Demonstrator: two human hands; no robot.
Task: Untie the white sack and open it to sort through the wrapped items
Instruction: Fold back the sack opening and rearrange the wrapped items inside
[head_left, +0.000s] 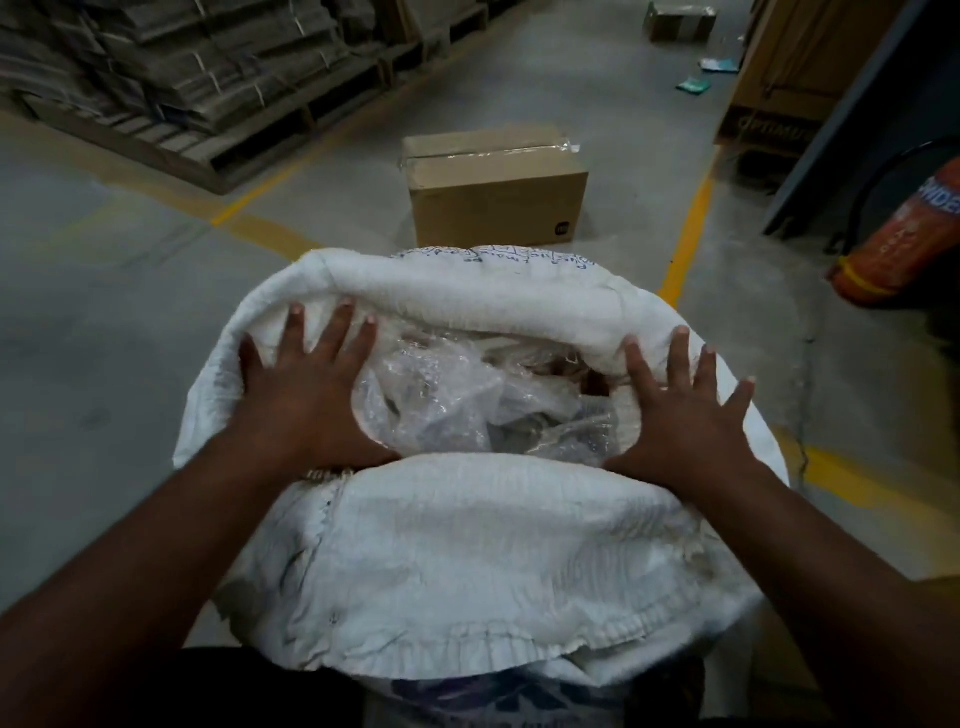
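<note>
The white woven sack (467, 545) stands in front of me with its mouth wide and its rim rolled outward. Inside lie items wrapped in clear bubble plastic (467, 400). My left hand (306, 389) lies flat on the left side of the rolled rim, fingers spread. On the right side of the rim my right hand (685, 410) rests the same way, fingers spread and palm down. Neither hand holds anything. A bit of frayed cord (327, 475) shows at the near rim by my left wrist.
A taped cardboard box (493, 187) sits on the concrete floor just beyond the sack. Stacked flat cartons on pallets (182, 78) fill the back left. An orange cylinder (904, 249) lies at the right. Yellow floor lines (685, 239) run past the sack.
</note>
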